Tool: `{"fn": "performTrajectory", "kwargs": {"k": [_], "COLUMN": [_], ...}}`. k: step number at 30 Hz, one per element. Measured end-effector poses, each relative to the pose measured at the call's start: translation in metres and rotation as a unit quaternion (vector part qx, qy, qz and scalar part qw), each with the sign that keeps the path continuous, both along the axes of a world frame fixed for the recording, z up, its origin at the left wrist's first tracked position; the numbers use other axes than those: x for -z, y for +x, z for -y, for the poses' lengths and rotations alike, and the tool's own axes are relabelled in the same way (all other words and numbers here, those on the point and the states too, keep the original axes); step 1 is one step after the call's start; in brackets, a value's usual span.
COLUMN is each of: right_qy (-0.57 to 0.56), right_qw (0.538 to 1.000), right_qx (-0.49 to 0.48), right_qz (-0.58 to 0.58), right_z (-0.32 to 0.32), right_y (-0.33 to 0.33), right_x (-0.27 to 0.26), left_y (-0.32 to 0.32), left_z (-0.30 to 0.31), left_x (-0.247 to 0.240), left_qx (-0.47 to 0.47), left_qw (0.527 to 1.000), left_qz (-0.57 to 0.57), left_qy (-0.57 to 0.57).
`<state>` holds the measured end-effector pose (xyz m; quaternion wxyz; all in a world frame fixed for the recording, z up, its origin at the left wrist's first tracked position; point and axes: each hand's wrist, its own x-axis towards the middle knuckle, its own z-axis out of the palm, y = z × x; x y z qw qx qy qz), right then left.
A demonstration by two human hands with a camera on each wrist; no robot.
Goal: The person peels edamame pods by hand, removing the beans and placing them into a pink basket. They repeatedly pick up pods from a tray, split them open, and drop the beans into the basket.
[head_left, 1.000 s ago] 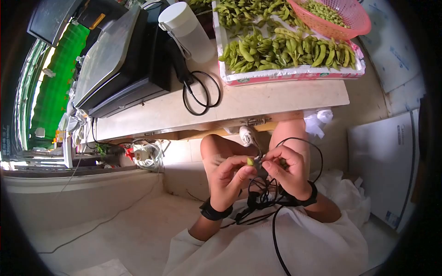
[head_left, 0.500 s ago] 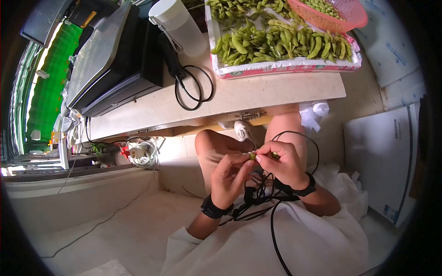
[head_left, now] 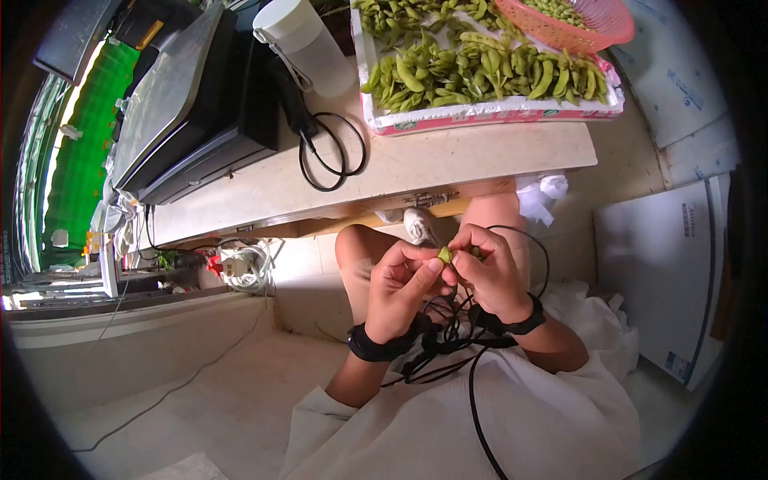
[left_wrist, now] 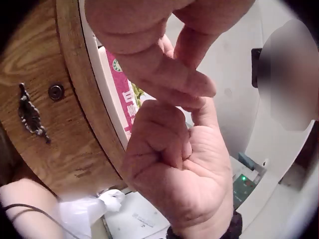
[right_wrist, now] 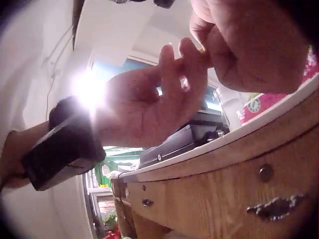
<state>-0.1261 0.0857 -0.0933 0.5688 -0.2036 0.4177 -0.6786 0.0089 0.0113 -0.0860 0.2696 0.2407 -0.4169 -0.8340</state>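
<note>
Above the lap, my left hand (head_left: 400, 292) pinches a small green soybean pod (head_left: 445, 255) between thumb and forefinger. My right hand (head_left: 494, 274) meets it from the other side, its thumb and forefinger pinching the pod's near end. More green (head_left: 475, 252) shows within the right hand's curled fingers, probably shelled beans or a pod. In the left wrist view, the right hand (left_wrist: 179, 164) has its lower fingers folded into the palm. In the right wrist view, the left hand (right_wrist: 149, 99) reaches toward the right fingertips. The pod is hidden by fingers in both wrist views.
On the table (head_left: 480, 152) stands a white foam box (head_left: 488, 114) heaped with soybean pods (head_left: 480, 76), and a pink basket (head_left: 616, 32) of beans. A bottle (head_left: 316, 56) and a black machine (head_left: 208, 120) stand left. Black cables (head_left: 448, 336) hang around the lap.
Both hands have stayed together over the lap while the fingertips shift on the pod. The right hand has drawn closer to the left. The head view has shifted slightly.
</note>
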Motion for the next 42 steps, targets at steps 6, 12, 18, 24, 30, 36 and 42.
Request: {"fn": "performTrajectory", "kwargs": {"k": [6, 12, 18, 24, 30, 36, 42], "right_qy": [-0.012, -0.033, 0.025, -0.011, -0.002, -0.01, -0.267], "right_qw": [0.984, 0.997, 0.999, 0.982, 0.969, 0.982, 0.893], "right_qx": [-0.08, -0.062, 0.038, 0.06, -0.002, 0.007, 0.287], "right_qz": [-0.158, -0.046, 0.002, 0.18, 0.245, 0.191, -0.219], "right_z": [0.001, -0.001, -0.001, -0.004, -0.015, -0.032, -0.062], "right_y": [-0.012, -0.003, -0.004, -0.023, -0.028, -0.044, -0.074], "right_x": [-0.007, -0.002, 0.0, -0.006, -0.011, -0.025, -0.12], "left_y": [0.003, 0.004, -0.013, -0.053, -0.111, -0.125, -0.053], "left_z": [0.002, 0.001, 0.009, 0.067, 0.138, 0.149, 0.076], "left_x": [0.003, 0.007, -0.015, -0.059, -0.065, -0.072, -0.178], "left_qx": [0.011, -0.003, -0.067, -0.171, -0.228, -0.225, -0.343], "left_qw": [0.997, 0.998, 0.978, 0.902, 0.786, 0.638, 0.738], "left_qz": [0.037, 0.047, 0.087, 0.098, 0.176, 0.217, -0.09], "left_qy": [-0.072, -0.041, -0.179, -0.385, -0.547, -0.704, -0.575]}}
